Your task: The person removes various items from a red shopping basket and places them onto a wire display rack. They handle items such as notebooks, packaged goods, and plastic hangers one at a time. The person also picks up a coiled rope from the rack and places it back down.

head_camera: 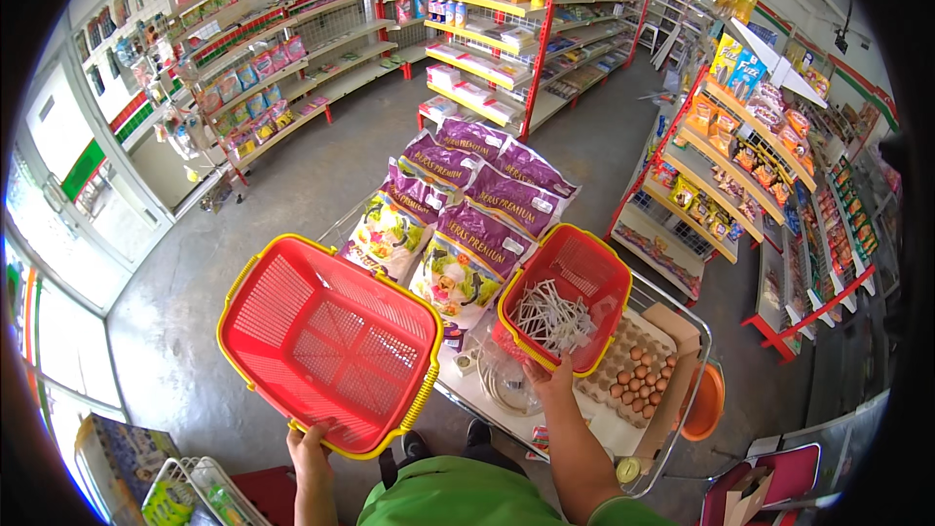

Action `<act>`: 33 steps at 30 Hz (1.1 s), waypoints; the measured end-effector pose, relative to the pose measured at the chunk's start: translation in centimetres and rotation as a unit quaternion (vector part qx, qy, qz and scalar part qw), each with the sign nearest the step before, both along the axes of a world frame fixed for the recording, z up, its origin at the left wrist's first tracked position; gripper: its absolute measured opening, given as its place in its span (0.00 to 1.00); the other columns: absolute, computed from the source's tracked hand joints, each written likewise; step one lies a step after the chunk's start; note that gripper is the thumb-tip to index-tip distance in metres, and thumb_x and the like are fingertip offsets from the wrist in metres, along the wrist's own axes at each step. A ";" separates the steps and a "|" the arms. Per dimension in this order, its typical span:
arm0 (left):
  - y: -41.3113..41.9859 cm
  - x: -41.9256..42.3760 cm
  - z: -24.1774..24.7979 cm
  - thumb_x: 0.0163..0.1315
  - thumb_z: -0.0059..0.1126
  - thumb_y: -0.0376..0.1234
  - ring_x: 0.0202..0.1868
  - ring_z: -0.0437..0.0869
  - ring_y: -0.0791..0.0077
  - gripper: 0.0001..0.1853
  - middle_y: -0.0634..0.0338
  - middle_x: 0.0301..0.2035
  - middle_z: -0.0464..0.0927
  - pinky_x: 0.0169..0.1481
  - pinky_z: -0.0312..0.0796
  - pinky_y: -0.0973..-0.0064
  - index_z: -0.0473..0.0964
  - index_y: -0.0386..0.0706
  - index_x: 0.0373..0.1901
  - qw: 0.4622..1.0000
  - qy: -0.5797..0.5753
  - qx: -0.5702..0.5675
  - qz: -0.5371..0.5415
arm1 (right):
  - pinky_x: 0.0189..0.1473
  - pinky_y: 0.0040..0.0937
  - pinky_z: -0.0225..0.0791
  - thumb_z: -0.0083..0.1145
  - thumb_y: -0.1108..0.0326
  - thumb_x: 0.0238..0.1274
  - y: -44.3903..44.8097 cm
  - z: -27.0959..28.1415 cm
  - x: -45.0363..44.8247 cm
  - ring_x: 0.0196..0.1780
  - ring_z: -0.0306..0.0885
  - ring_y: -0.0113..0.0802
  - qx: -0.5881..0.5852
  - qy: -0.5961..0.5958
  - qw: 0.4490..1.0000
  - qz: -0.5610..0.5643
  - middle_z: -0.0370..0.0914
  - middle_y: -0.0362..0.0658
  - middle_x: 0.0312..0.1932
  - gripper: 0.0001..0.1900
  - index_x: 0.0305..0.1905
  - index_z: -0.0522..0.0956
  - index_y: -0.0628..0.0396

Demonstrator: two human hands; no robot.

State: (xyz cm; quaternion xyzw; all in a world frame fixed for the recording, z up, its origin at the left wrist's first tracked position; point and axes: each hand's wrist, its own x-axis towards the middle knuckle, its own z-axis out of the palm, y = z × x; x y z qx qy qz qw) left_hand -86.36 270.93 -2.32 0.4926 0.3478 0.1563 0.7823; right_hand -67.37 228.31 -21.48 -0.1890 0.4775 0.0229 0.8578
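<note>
My left hand (311,446) grips the near rim of a red plastic shopping basket (329,351) with yellow handles; nothing lies in it. My right hand (549,378) is at the near rim of a second red basket (577,263), its fingers partly hidden by the rim. White plastic hooks or strips (553,315) and clear plastic lie in that basket. Several purple rice bags (475,256) stand behind the baskets on a table. Right of the second basket, brown eggs (641,383) sit in a pulp tray (610,358) inside a cardboard box (668,409). A coiled cable (497,383) lies between the baskets.
The table's metal rail (705,351) curves around the box. An orange bucket (705,402) stands beyond it. Snack shelves (730,161) are at right, a shelf unit (482,51) ahead, more shelves (277,73) at left. A white wire rack (197,486) and a maroon chair (789,475) are near me.
</note>
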 end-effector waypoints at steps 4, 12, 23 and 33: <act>-0.9 -0.2 -0.2 0.58 0.56 0.25 0.37 0.88 0.67 0.20 0.55 0.41 0.83 0.42 0.85 0.69 0.73 0.34 0.53 1.000 0.007 -0.009 0.014 | 0.60 0.63 0.77 0.48 0.60 0.72 -0.7 -1.5 1.3 0.49 0.83 0.59 0.020 -0.014 0.996 -0.085 0.79 0.60 0.51 0.16 0.50 0.74 0.65; -0.9 -0.5 -0.4 0.59 0.55 0.25 0.36 0.88 0.67 0.18 0.55 0.39 0.83 0.41 0.84 0.69 0.74 0.34 0.52 0.998 0.052 0.002 0.034 | 0.62 0.70 0.74 0.44 0.75 0.64 -2.9 -3.0 0.8 0.58 0.79 0.61 0.074 -0.071 0.990 -0.099 0.78 0.58 0.51 0.12 0.49 0.72 0.66; -0.7 0.6 -0.2 0.59 0.56 0.26 0.35 0.88 0.68 0.16 0.57 0.38 0.84 0.40 0.83 0.70 0.76 0.35 0.50 0.996 0.078 0.031 0.010 | 0.51 0.64 0.83 0.50 0.73 0.60 -4.1 1.5 -1.1 0.44 0.85 0.56 0.031 -0.048 0.992 -0.117 0.81 0.55 0.41 0.08 0.42 0.72 0.64; -0.4 1.6 -1.4 0.58 0.58 0.26 0.33 0.87 0.70 0.15 0.57 0.36 0.84 0.36 0.81 0.73 0.78 0.35 0.48 0.997 0.065 0.023 -0.034 | 0.57 0.61 0.80 0.50 0.77 0.59 -4.7 11.2 -3.9 0.53 0.82 0.54 -0.025 -0.096 0.991 -0.092 0.79 0.51 0.49 0.13 0.50 0.73 0.61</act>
